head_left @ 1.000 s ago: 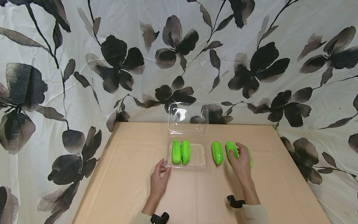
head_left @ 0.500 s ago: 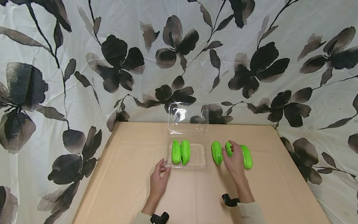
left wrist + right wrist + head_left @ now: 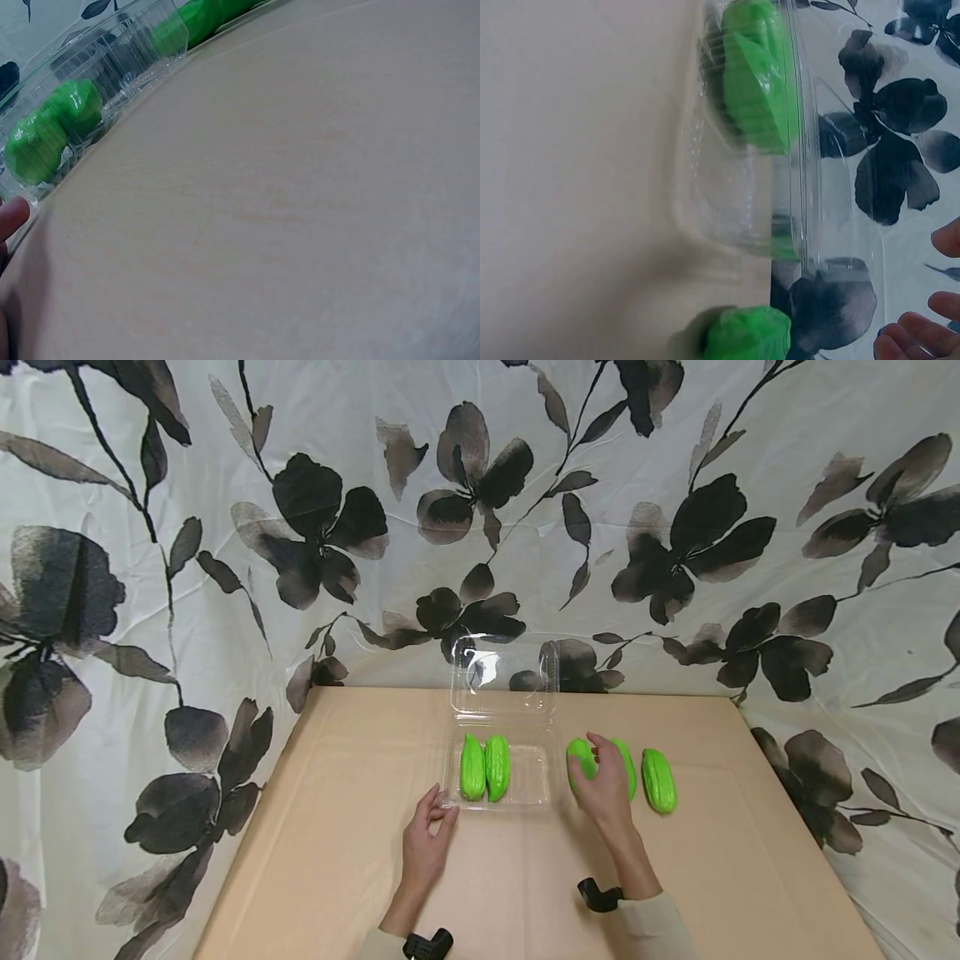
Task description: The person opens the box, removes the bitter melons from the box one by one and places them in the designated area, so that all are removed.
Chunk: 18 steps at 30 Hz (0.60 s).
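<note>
A clear plastic clamshell container point(image 3: 532, 777) lies on the table with its lid point(image 3: 506, 681) raised at the back. Two glossy green cucumbers, one on the left point(image 3: 472, 768) and one beside it point(image 3: 497, 768), lie side by side in its left part. My left hand point(image 3: 426, 847) pinches the container's front left corner. Right of the container are three more cucumbers in a row. Over the nearest cucumber point(image 3: 580, 758) is my right hand point(image 3: 606, 789), which partly hides it and the middle cucumber point(image 3: 627, 768). The right wrist view shows the fingers point(image 3: 922, 334) spread apart, holding nothing.
The farthest cucumber point(image 3: 659, 781) lies at the right end of the row. A floral cloth point(image 3: 570, 527) hangs behind the light brown table point(image 3: 517, 877), and the raised lid stands in front of it. A black wrist camera point(image 3: 600, 895) sits on each wrist.
My right hand has moved left along the row, from between the two right-hand cucumbers to the one nearest the container. The left hand stays at the container's corner.
</note>
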Motion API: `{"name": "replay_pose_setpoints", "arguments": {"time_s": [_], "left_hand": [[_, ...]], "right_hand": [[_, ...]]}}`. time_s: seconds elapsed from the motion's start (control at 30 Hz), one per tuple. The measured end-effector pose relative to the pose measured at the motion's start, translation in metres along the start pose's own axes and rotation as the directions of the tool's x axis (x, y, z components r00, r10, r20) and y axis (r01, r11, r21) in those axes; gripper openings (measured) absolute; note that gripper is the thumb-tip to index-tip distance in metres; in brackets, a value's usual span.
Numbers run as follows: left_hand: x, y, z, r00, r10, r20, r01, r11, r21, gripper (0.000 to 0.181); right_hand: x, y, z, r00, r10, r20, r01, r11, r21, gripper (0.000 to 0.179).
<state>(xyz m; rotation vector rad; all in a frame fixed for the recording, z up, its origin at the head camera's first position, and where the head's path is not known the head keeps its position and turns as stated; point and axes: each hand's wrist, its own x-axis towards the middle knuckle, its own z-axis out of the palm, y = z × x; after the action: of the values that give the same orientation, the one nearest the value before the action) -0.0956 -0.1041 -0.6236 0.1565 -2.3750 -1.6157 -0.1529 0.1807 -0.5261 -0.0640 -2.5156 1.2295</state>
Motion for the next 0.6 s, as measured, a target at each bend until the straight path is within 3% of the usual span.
{"name": "replay_pose_setpoints", "arguments": {"time_s": [0.27, 0.6], "left_hand": [[0.000, -0.001, 0.001, 1.000, 0.008, -0.007, -0.008, 1.000, -0.010, 0.054], [0.000, 0.000, 0.001, 1.000, 0.000, -0.008, 0.000, 1.000, -0.007, 0.055]], "right_hand": [[-0.002, -0.009, 0.019, 0.998, -0.062, 0.013, 0.062, 0.998, 0.011, 0.054], [-0.006, -0.021, 0.037, 0.996, -0.087, 0.026, 0.085, 0.995, 0.048, 0.053]]}}
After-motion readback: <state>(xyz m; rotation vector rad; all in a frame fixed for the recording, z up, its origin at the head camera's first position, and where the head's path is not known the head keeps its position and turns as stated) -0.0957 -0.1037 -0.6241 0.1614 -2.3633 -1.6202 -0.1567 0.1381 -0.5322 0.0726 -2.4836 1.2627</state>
